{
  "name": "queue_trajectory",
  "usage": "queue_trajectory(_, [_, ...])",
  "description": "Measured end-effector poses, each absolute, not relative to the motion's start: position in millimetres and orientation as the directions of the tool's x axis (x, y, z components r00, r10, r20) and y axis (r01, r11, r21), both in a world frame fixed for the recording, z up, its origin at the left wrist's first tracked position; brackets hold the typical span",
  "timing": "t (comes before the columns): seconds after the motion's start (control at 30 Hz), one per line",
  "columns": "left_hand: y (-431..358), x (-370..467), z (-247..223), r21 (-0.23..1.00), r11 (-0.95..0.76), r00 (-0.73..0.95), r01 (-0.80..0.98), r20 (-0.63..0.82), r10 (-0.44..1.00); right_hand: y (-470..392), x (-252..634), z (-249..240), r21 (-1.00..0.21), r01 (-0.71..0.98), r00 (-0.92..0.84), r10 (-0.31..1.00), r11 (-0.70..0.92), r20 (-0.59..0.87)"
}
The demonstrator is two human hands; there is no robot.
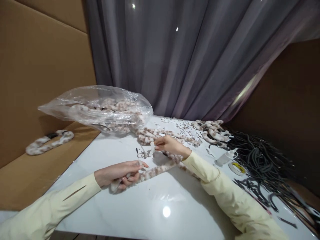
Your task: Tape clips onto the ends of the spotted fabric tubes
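Observation:
My left hand (126, 175) is closed around the end of a fluffy white-and-brown plush tube (157, 170). The tube runs across the white table to the right and passes under my right forearm. My right hand (171, 145) is above the table with its fingers pinched together. At its fingertips is a small flat white piece (151, 149); I cannot tell what it is or whether the fingers grip it. Small metal and black bits (141, 153) lie just left of it. Behind my right hand lie more plush tubes (147, 136).
A clear plastic bag (97, 110) of plush pieces sits back left. A plush loop (50, 143) lies on cardboard at left. At right are a plush pile (212, 130), a squeeze bottle (225, 158), a tape roll (237, 168) and black cords (260, 160). Scraps (185, 128) litter the back.

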State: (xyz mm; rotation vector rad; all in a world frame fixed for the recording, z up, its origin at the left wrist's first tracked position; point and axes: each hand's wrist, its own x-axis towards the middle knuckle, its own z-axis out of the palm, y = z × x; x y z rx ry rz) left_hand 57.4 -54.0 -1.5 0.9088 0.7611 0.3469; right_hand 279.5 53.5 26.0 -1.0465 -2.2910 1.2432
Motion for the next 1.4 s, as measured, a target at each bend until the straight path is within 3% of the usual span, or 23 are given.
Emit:
queue_trajectory(0.2, [-54.1,60.9,-2.1,0.821,0.569,0.616,0.047,-0.472,0.631,41.1,270.6,25.6,-0.875,0.388,-0.655,0.754,0.288,-0.043])
queue_trajectory(0.43, [-58.1,68.2,7.8,0.917,0.398,0.407,-0.03,-0.352,0.843,24.9,255.8,26.5,-0.944,0.264,-0.697,0.716,0.197,-0.046])
queue_trajectory(0.73, [-53.3,68.6,2.8,0.944,0.33,0.305,0.001,-0.315,0.899,16.7,246.0,22.3,-0.951,0.261,-0.737,0.67,0.164,-0.086])
queue_trajectory(0.93, [-52.1,65.1,-0.6,0.946,0.319,0.364,0.061,-0.318,0.875,11.7,243.0,19.3,-0.927,0.288,-0.713,0.7,0.242,-0.039])
queue_trajectory(1.13, [-53.9,65.5,1.1,0.952,0.295,0.443,0.077,-0.298,0.846,14.1,242.3,18.3,-0.969,0.206,-0.685,0.727,0.14,-0.041])
queue_trajectory(1.3, [-51.6,66.4,-0.2,0.95,0.285,0.377,0.124,-0.311,0.872,16.3,249.8,28.4,-0.988,0.147,-0.648,0.759,0.046,-0.061])
queue_trajectory(1.4, [-53.8,68.1,0.7,0.963,0.158,0.195,0.216,-0.201,0.96,12.5,262.2,38.1,-0.989,0.149,-0.62,0.78,0.007,-0.088])
